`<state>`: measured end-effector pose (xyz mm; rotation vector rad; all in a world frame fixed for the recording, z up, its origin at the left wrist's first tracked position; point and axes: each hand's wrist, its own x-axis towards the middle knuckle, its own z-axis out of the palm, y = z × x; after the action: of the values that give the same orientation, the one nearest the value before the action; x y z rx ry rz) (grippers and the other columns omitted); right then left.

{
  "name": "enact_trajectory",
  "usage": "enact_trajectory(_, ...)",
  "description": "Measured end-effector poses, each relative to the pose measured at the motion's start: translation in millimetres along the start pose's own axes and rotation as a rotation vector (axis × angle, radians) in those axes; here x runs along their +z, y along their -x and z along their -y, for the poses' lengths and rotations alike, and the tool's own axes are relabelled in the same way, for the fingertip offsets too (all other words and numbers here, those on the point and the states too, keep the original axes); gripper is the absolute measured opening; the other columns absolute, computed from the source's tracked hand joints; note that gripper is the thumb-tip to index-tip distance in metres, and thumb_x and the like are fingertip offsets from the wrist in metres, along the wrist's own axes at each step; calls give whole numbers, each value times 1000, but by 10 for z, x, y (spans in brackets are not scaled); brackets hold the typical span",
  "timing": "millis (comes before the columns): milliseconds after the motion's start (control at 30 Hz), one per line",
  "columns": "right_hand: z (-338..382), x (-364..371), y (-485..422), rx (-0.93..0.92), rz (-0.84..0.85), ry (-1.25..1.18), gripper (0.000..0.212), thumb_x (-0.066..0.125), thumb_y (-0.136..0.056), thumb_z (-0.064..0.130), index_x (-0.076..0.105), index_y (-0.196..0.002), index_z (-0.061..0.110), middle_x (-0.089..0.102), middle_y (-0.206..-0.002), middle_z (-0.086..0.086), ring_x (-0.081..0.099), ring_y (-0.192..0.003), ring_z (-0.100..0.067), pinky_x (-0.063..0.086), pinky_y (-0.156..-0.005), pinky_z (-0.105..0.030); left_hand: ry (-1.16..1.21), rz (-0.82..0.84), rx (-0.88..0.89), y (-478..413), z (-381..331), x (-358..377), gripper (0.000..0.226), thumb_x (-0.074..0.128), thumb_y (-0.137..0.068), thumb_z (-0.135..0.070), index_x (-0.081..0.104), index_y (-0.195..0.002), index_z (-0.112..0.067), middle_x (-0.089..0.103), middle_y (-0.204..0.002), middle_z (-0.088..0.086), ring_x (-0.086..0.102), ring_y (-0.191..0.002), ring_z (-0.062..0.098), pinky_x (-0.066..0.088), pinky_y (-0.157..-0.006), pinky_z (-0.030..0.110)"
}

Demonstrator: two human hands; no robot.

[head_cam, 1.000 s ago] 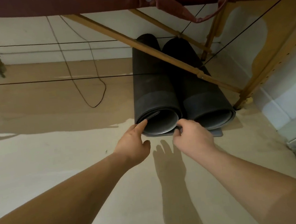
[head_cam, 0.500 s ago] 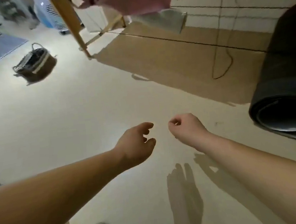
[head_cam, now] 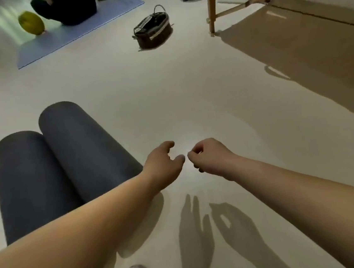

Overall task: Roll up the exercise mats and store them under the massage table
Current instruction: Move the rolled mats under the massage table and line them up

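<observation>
Landmark: the massage table leg [head_cam: 211,7], wooden, stands at the top right. Only it and a brace of the table show.
Change: a second ago both hands were at the ends of two rolls lying under the table. The view has since swung away to the left, those rolls are out of sight, and both hands have come off them.
Task things: two rolled mats [head_cam: 82,147], dark grey, lie side by side and touching on the open floor [head_cam: 211,100]. They are well to the left of the leg, nearer the person and outside the table shadow [head_cam: 315,55].
Left: the left hand [head_cam: 164,165] hovers on the leg's side of these rolls, fingers loosely bent and apart from the thumb, holding nothing.
Right: the right hand [head_cam: 208,159] hangs just beside it, closer to the leg, fingers curled in with thumb meeting forefinger and nothing between them.
Meaning: the pair under the table looks done. These seem to be a further pair, rolled but not yet stored, so the likely next step is to take one and bring it towards the leg.
Elsewhere: a basket [head_cam: 153,31] sits left of the leg. Farther left is a flat blue-grey mat [head_cam: 88,28] with someone seated on it.
</observation>
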<state>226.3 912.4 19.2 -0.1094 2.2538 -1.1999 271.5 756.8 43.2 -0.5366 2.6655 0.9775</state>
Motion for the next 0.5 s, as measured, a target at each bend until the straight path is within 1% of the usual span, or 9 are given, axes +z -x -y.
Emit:
enact_trajectory(67, 274, 225, -160, -13, 19, 56, 38, 56, -96, 33, 71, -108, 0, 73, -100, -22, 61, -74, -25, 60, -77, -50, -16, -150, -62, -124, 279, -334, 61, 61, -103, -31, 39, -159, -20, 42, -163, 2, 44, -147, 24, 39, -117, 40)
enact_trajectory(133, 545, 494, -325, -36, 85, 108, 45, 59, -97, 36, 68, -119, -1, 66, -91, -18, 56, -74, -24, 53, -71, -43, -70, -297, -165, -256, 591, -652, 63, 58, -102, -30, 36, -160, -19, 31, -167, 5, 31, -152, 30, 36, -119, 46)
enact_trajectory(167, 647, 635, -413, -43, 127, 118, 52, 61, -97, 40, 65, -128, -1, 61, -94, -14, 55, -79, -25, 48, -72, -39, -86, -336, -244, -324, 755, -779, 66, 57, -101, -30, 32, -161, -18, 23, -169, 8, 25, -153, 33, 35, -120, 50)
enact_trajectory(233, 775, 932, -584, -30, 207, 81, 70, 65, -95, 53, 54, -148, 9, 61, -129, -8, 61, -110, -27, 49, -89, -39, -58, -363, -442, -434, 1081, -968, 71, 56, -99, -30, 25, -161, -17, 13, -170, 13, 21, -152, 39, 37, -118, 56)
enact_trajectory(267, 806, 1074, -643, -19, 233, 36, 80, 68, -92, 59, 47, -155, 15, 54, -150, -4, 56, -130, -27, 48, -102, -40, -11, -367, -545, -478, 1237, -1027, 74, 57, -96, -32, 24, -160, -15, 13, -168, 15, 25, -149, 42, 39, -115, 57)
enact_trajectory(300, 808, 1216, -687, -3, 250, -19, 89, 72, -88, 64, 41, -159, 19, 46, -159, -1, 50, -139, -26, 46, -110, -41, 66, -365, -645, -505, 1364, -1063, 79, 58, -91, -36, 24, -158, -14, 15, -166, 18, 30, -144, 44, 42, -111, 58)
enact_trajectory(333, 781, 1355, -725, 19, 268, -66, 96, 75, -84, 66, 38, -160, 21, 45, -159, 0, 51, -139, -25, 47, -111, -40, 166, -359, -732, -520, 1469, -1079, 88, 60, -84, -43, 23, -158, -14, 20, -164, 19, 35, -139, 45, 44, -108, 58)
enact_trajectory(400, 687, 1589, -771, 63, 302, -145, 95, 81, -77, 68, 45, -153, 23, 55, -145, 7, 61, -122, -18, 54, -99, -33, 282, -350, -811, -522, 1613, -1072, 108, 61, -73, -60, 19, -161, -13, 28, -159, 18, 38, -136, 43, 44, -108, 57)
enact_trajectory(500, 542, 1720, -823, 107, 243, -269, 89, 84, -67, 74, 58, -137, 25, 68, -127, 8, 68, -106, -12, 57, -83, -29, 218, -360, -802, -520, 1716, -1090, 115, 61, -71, -76, 26, -160, -11, 33, -155, 15, 35, -139, 39, 40, -108, 52)
